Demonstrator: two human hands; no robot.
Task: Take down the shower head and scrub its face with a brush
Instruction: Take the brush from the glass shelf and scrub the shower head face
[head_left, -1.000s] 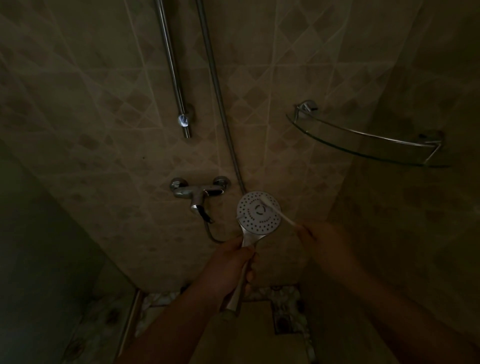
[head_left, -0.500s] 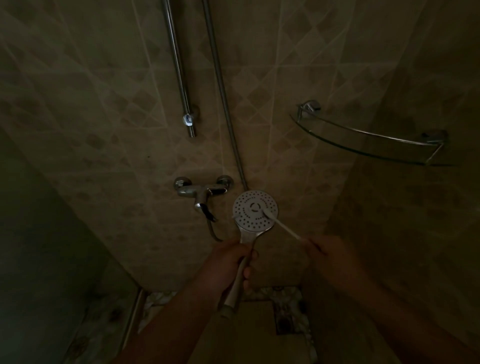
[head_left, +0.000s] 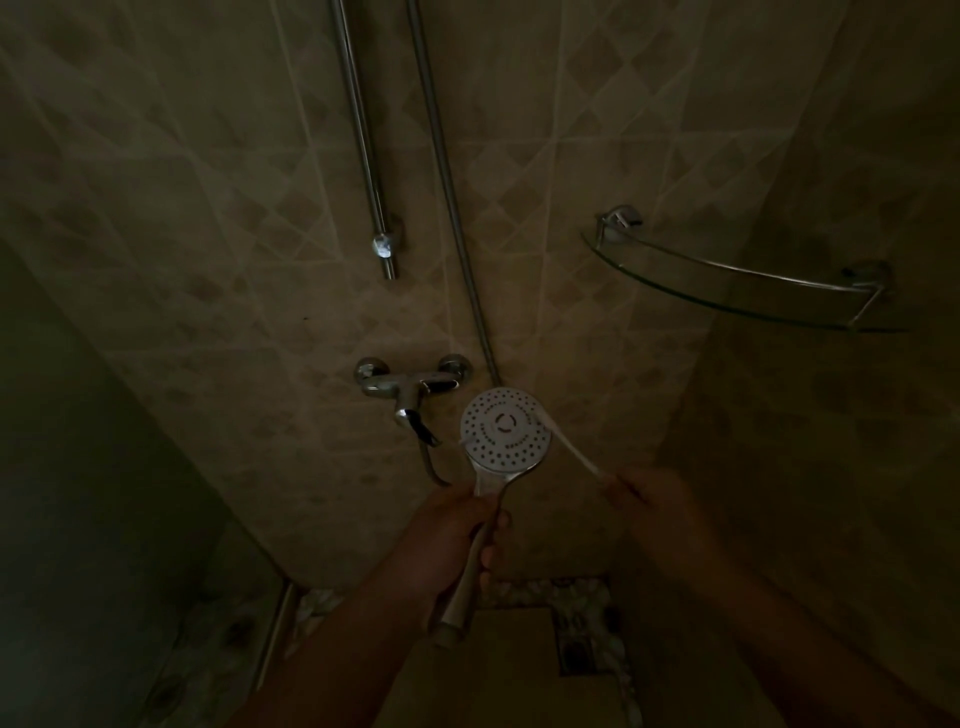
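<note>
The round white shower head (head_left: 505, 433) faces me in the middle of the dim shower stall, off its wall holder. My left hand (head_left: 451, 535) grips its chrome handle from below. My right hand (head_left: 655, 499) pinches the end of a thin white brush (head_left: 571, 451), shaped like a toothbrush. The brush slants up and left, and its tip lies at the upper right rim of the shower head's face. The metal hose (head_left: 447, 182) runs up the wall behind the head.
A chrome mixer tap (head_left: 410, 382) sits on the tiled wall just left of the shower head. A vertical slide bar (head_left: 363, 140) hangs above it. A glass corner shelf (head_left: 737, 280) juts out at upper right. A floor drain (head_left: 576, 649) lies below.
The brush tip has moved from the middle of the shower head's face to its upper right rim. My right hand shifted slightly; my left hand keeps the handle steady.
</note>
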